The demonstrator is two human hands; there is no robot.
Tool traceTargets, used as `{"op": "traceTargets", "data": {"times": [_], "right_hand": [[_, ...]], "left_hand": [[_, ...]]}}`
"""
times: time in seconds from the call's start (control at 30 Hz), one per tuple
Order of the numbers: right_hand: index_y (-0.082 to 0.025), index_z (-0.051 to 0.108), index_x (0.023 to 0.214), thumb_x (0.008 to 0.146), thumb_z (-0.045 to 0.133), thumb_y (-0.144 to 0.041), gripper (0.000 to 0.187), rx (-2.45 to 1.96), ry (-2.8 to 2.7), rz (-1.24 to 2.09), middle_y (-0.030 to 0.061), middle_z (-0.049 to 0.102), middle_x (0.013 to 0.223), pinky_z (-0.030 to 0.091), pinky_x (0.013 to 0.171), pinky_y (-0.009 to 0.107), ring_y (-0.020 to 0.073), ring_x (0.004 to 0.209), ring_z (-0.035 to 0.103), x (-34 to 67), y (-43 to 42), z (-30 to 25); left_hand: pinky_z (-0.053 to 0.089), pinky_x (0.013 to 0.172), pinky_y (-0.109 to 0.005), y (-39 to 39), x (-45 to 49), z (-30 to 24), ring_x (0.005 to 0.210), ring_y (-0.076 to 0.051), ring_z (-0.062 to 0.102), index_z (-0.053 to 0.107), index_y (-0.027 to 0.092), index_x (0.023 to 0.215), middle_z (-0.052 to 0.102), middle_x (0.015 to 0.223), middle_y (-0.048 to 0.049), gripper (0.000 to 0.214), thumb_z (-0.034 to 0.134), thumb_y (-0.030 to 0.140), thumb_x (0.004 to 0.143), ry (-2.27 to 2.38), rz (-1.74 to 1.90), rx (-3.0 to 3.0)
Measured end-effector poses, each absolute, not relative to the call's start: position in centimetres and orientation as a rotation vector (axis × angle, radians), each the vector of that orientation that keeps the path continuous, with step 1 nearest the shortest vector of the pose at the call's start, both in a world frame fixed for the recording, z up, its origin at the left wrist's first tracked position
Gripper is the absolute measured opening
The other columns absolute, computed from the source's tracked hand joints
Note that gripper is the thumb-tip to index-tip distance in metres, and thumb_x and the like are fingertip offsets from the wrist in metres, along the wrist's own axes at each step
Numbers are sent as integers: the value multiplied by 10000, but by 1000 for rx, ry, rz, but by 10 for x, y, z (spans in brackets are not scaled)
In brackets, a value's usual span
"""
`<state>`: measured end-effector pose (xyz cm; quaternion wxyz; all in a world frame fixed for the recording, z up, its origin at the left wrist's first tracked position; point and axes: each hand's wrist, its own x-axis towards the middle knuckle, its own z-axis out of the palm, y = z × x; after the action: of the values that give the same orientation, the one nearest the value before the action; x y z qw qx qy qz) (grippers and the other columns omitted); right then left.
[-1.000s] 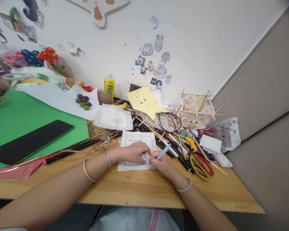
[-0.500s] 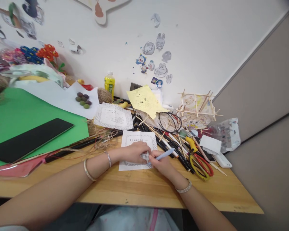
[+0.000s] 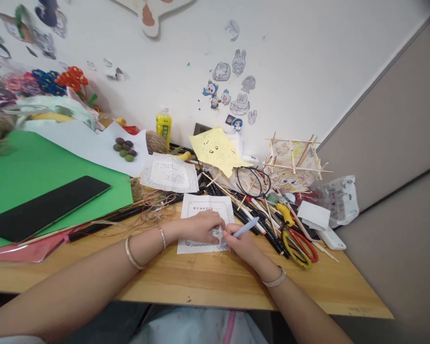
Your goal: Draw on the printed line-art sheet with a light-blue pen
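Note:
A white sheet of paper [image 3: 192, 206] with a decorated border, printed characters and a line drawing lies on the wooden desk. My left hand [image 3: 202, 226] rests on it, fingers spread and slightly bent, covering part of the drawing. In my right hand [image 3: 241, 242] is a light blue pen [image 3: 246, 228], tilted, its tip touching or very near the paper's lower right part. Both hands nearly meet over the sheet. Just behind lies a second bordered sheet [image 3: 169, 173].
Markers and sticks [image 3: 268, 229] pile up right of the paper, beside red- and yellow-handled scissors [image 3: 301, 248]. A stick frame [image 3: 292, 162] stands behind. To the left are a black tablet-like slab [image 3: 50, 208] and green card [image 3: 53, 160]. A yellow bottle [image 3: 164, 126] stands against the wall.
The hands hold almost the same pose over the sheet. The view has shifted very slightly; nothing was picked up or let go.

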<state>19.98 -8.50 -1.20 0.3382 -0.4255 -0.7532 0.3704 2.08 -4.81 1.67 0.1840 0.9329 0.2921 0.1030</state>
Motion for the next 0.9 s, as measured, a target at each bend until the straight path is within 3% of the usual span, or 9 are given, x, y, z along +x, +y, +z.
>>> {"op": "traceTargets", "data": {"times": [0.2, 0.4, 0.9], "right_hand": [[-192, 342, 490, 714, 476, -175, 262, -1104, -1948, 1011, -63, 323, 484, 251, 469, 220, 88, 483, 318, 200, -85, -11], [-189, 426, 512, 771, 481, -229, 267, -1156, -1840, 1092, -51, 426, 460, 313, 456, 216, 97, 457, 402, 202, -85, -14], [-189, 418, 510, 804, 487, -239, 306, -1088, -2057, 920, -42, 450, 495, 330, 519, 227, 102, 504, 419, 195, -89, -7]], "left_hand": [[389, 791, -279, -48, 19, 19, 892, -206, 507, 577, 181, 997, 557, 924, -46, 323, 658, 271, 697, 830, 255, 2604], [377, 832, -288, -44, 10, 22, 934, -211, 495, 552, 220, 1066, 545, 986, -33, 417, 679, 296, 676, 769, 207, 2563], [365, 843, -291, -39, 10, 13, 946, -209, 492, 559, 209, 999, 539, 955, -28, 347, 665, 282, 676, 725, 239, 2589]]}}
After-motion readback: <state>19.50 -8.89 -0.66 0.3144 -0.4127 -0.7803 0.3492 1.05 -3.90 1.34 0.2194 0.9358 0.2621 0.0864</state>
